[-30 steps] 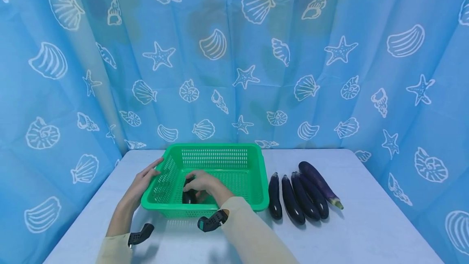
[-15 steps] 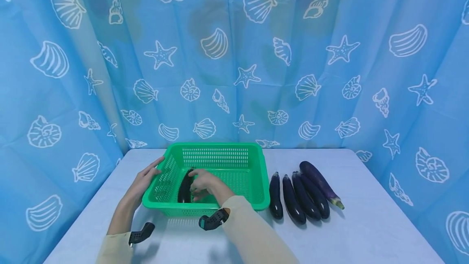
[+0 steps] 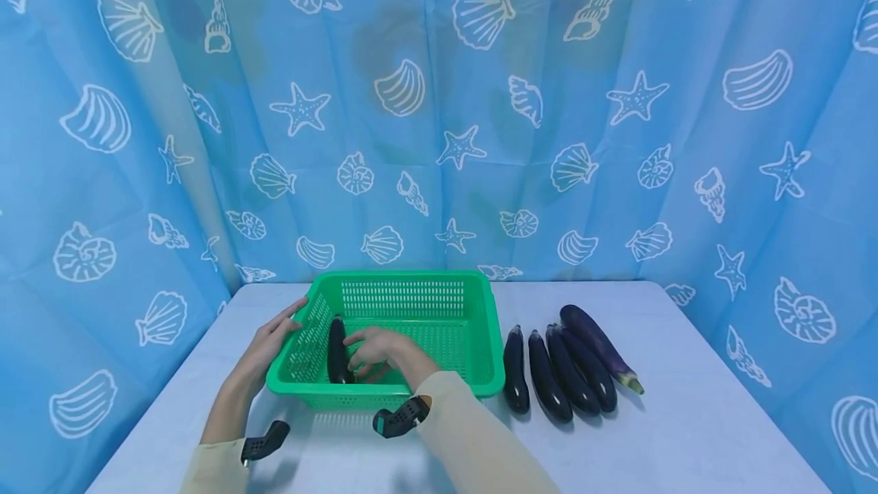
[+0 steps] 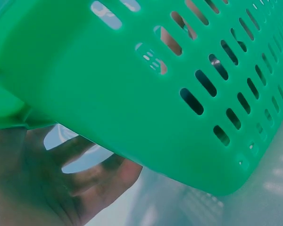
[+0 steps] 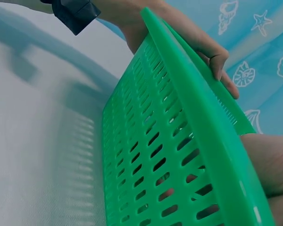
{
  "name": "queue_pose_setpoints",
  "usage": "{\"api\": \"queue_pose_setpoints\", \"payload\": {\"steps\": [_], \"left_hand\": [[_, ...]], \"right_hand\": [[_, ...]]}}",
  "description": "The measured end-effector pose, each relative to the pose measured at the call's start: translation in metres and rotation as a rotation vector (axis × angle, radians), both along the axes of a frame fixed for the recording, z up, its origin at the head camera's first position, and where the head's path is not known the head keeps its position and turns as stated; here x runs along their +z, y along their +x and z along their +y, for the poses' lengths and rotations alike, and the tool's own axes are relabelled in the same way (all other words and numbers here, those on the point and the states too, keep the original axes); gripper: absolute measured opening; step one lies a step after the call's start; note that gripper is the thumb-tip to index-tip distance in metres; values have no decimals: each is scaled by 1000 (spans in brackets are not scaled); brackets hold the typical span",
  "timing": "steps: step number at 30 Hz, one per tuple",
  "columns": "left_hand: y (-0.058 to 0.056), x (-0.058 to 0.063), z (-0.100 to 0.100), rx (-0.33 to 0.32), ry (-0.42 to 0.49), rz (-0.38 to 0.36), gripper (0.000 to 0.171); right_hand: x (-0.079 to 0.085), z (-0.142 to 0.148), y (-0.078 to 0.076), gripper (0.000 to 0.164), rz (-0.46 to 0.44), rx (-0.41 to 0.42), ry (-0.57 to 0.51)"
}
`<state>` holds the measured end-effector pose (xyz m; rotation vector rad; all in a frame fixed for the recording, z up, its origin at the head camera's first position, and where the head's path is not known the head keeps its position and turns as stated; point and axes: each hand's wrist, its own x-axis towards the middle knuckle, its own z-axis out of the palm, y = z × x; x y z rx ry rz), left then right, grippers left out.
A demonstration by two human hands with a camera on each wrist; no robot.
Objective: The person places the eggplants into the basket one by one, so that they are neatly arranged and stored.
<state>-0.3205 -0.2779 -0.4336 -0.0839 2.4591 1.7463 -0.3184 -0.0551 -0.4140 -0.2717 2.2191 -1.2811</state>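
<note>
A dark purple eggplant (image 3: 338, 353) lies lengthwise along the left side inside the green perforated basket (image 3: 405, 389). My right hand (image 3: 386, 351) reaches over the basket's front rim, its relaxed fingers right beside the eggplant and not wrapped round it. Through the slots in the right wrist view only bits of that hand show. My left hand (image 3: 270, 341) holds the basket's left rim, thumb over the edge. The left wrist view has the same left hand (image 4: 75, 179) with fingers spread against the outer wall below the rim.
To the right of the basket, several more eggplants (image 3: 545, 376) lie side by side on the white table (image 3: 686, 433). The outermost eggplant (image 3: 600, 345) has a green stem end. A blue shell-patterned curtain (image 3: 439, 97) surrounds the table behind and at the sides.
The eggplant has shifted left against the basket's side, and my right hand has let go of it, fingers loosening. My left hand stays on the rim.
</note>
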Motion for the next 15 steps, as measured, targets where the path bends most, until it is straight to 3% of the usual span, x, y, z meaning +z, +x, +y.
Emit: {"api": "queue_pose_setpoints", "payload": {"steps": [15], "left_hand": [[-1,-1,-1,-6,-15,8,59]], "right_hand": [[7,15,3,47,16,81,-23]]}}
